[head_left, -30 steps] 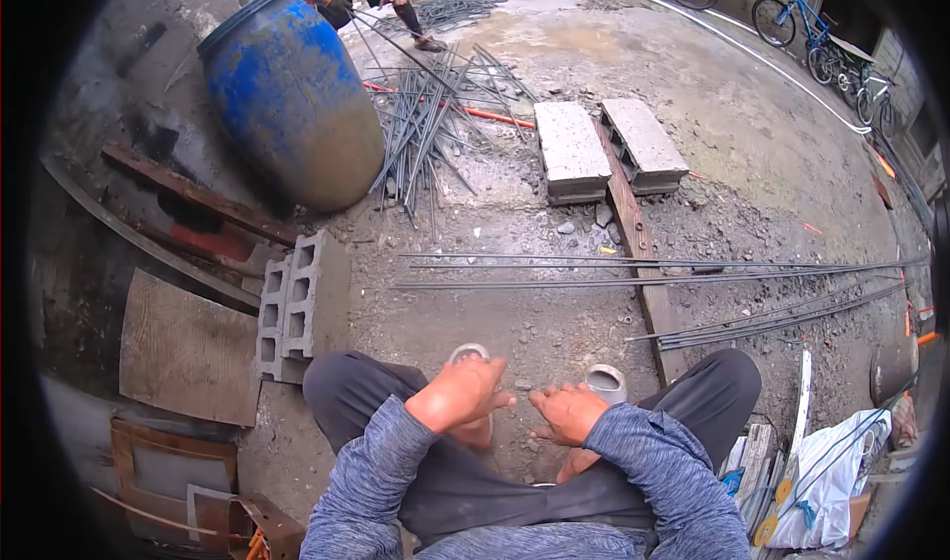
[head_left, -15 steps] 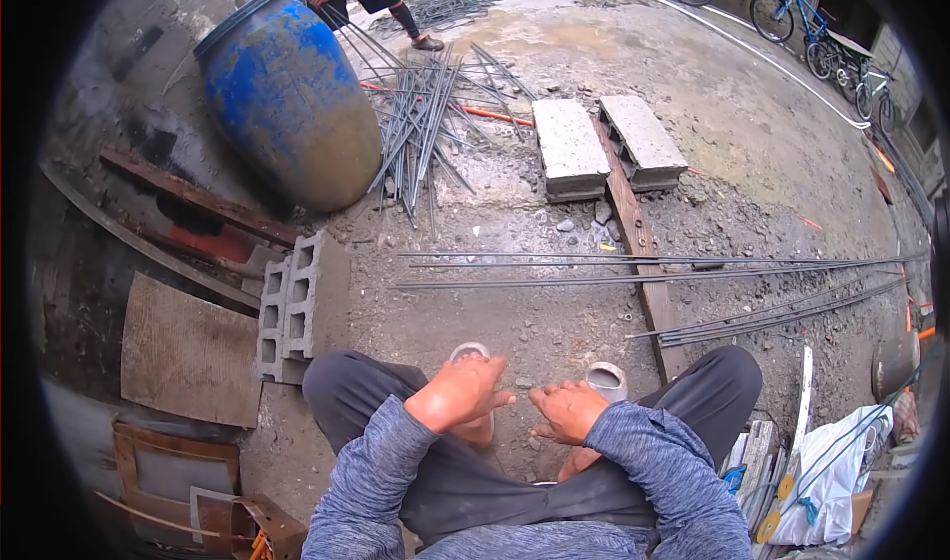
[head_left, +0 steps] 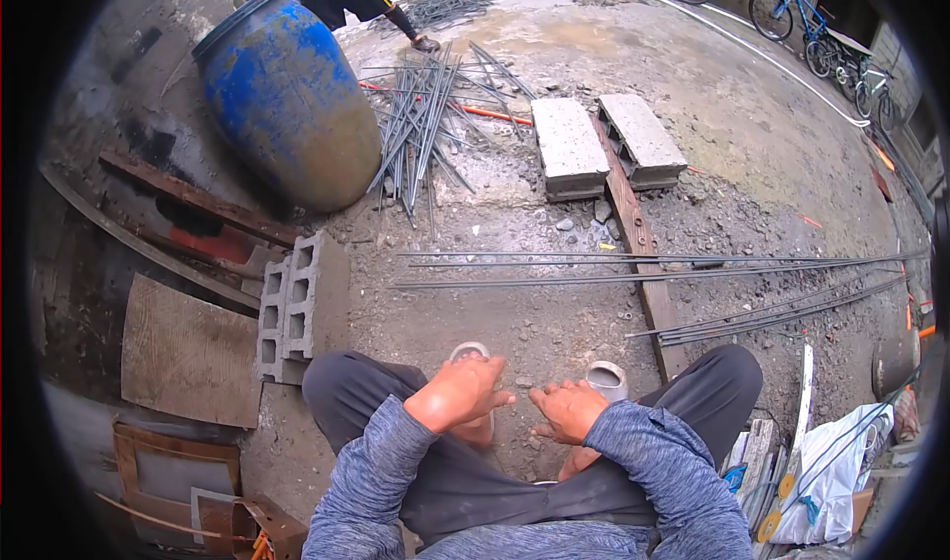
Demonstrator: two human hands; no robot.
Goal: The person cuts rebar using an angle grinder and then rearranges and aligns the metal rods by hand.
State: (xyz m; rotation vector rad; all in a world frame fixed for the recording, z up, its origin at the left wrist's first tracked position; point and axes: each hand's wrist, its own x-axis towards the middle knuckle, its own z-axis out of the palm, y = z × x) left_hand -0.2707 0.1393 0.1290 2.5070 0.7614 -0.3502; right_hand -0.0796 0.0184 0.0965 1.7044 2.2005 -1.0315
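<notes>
My left hand (head_left: pixel 459 394) hangs over my left knee area, fingers loosely stretched and nothing held. Opposite it, my right hand (head_left: pixel 571 411) is also open and bare, its fingertips pointing toward the left one with a gap between. Beneath them are my feet in light slippers (head_left: pixel 606 378) on the gritty ground. Beyond my knees, several long thin steel bars (head_left: pixel 554 282) lie crosswise, their right part resting over a brown wooden plank (head_left: pixel 648 293). Neither hand touches the bars.
Two concrete blocks (head_left: pixel 571 144) lie beside the plank's far end. Hollow blocks (head_left: pixel 290 308) stand at left near a blue barrel (head_left: pixel 287 95). Behind it is a pile of cut bars (head_left: pixel 421 125) and a co-worker's leg (head_left: pixel 401 23). A white sack (head_left: pixel 826 471) lies at right.
The co-worker at the top has leaned left behind the barrel, and the bars they held are no longer seen in their hands. My hands stay in place.
</notes>
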